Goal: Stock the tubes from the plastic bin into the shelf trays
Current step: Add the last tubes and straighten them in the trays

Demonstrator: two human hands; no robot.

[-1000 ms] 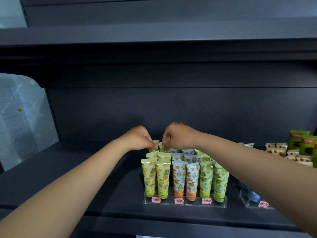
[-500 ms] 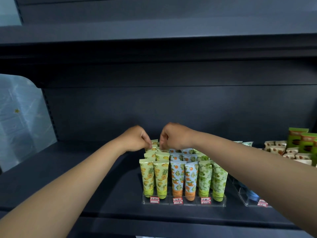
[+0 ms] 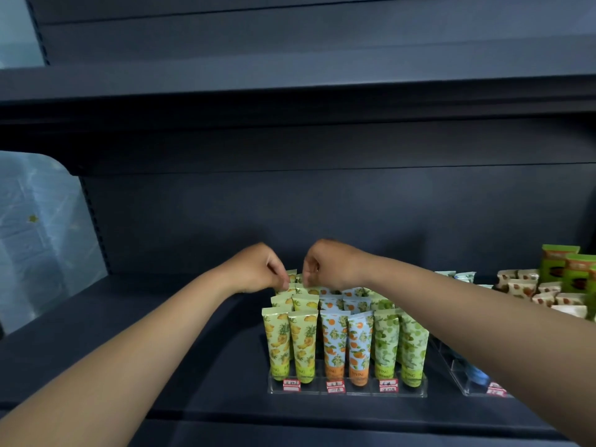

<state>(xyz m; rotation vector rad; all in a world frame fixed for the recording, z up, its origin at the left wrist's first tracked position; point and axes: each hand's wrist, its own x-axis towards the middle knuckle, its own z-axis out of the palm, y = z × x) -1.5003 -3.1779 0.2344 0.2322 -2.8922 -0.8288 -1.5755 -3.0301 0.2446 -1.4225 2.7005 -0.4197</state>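
Reaching over a dark grey metal shelf, both hands pinch yellow pineapple-print tubes at the back of the clear acrylic tray: left hand, right hand. Beige and green snack packets sit right of the tray.

Left hand, right hand curled, pinching.

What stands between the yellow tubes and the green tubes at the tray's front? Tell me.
In the head view, two blue-and-orange tubes stand upright between the yellow tubes and the green tubes, in the clear tray.
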